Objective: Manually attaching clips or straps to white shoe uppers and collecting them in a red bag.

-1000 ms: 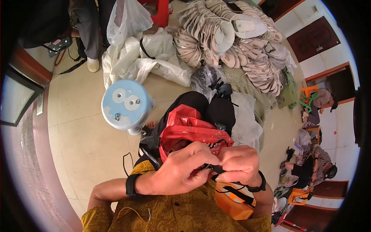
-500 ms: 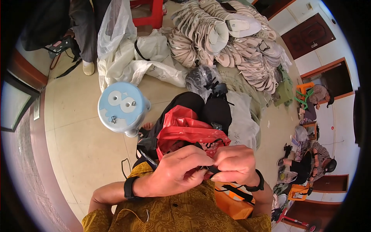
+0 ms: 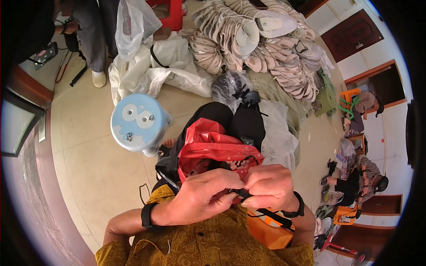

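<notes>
My left hand [image 3: 199, 195] and my right hand [image 3: 270, 188] meet over my lap, both with fingers closed in a pinch. Between them is a narrow black strap [image 3: 244, 193], gripped from both sides. A thin bit of metal seems to glint at my left fingertips, too small and covered to name. Just beyond the hands, a red plastic bag [image 3: 211, 151] lies gaping on my lap, with dark things inside that I cannot make out. Dark bands circle both of my wrists.
A light-blue stool [image 3: 133, 108] at left carries small metal buckles [image 3: 129, 136]. Ahead lie white woven sacks [image 3: 177, 57] and a big heap of stacked shoe uppers [image 3: 230, 26]. An orange bag [image 3: 268, 232] sits by my right side. Other people [image 3: 368, 177] sit along the right wall.
My hands stay nearly in place, still pinching the strap. The view has shifted slightly. At the upper left, a standing person's hand has come into sight.
</notes>
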A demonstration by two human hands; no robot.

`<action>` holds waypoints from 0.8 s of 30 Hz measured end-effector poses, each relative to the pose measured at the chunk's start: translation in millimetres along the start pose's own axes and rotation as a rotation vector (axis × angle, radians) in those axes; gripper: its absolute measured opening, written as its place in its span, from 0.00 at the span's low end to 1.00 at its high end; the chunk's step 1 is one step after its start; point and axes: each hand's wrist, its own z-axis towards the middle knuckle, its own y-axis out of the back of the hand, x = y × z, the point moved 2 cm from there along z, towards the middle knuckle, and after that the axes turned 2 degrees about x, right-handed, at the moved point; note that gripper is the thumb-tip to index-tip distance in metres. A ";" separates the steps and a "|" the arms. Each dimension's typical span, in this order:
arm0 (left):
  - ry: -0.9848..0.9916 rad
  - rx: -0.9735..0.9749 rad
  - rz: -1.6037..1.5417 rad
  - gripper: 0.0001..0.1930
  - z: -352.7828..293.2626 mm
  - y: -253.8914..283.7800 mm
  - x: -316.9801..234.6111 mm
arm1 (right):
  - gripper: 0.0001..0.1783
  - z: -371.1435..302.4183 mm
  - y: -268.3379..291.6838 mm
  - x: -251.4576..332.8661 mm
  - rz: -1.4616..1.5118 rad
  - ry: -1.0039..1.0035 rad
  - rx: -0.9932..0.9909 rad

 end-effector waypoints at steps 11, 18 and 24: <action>0.024 -0.027 0.041 0.12 -2.1 -0.7 -0.2 | 0.14 1.6 -3.6 7.3 -0.154 0.006 0.025; 0.105 -0.025 -0.096 0.11 -2.4 -2.4 5.9 | 0.14 -0.6 -2.8 5.4 -0.116 0.004 0.022; 0.188 -0.003 -0.103 0.11 -5.5 1.5 6.3 | 0.14 -1.2 -2.1 3.4 -0.117 -0.005 0.019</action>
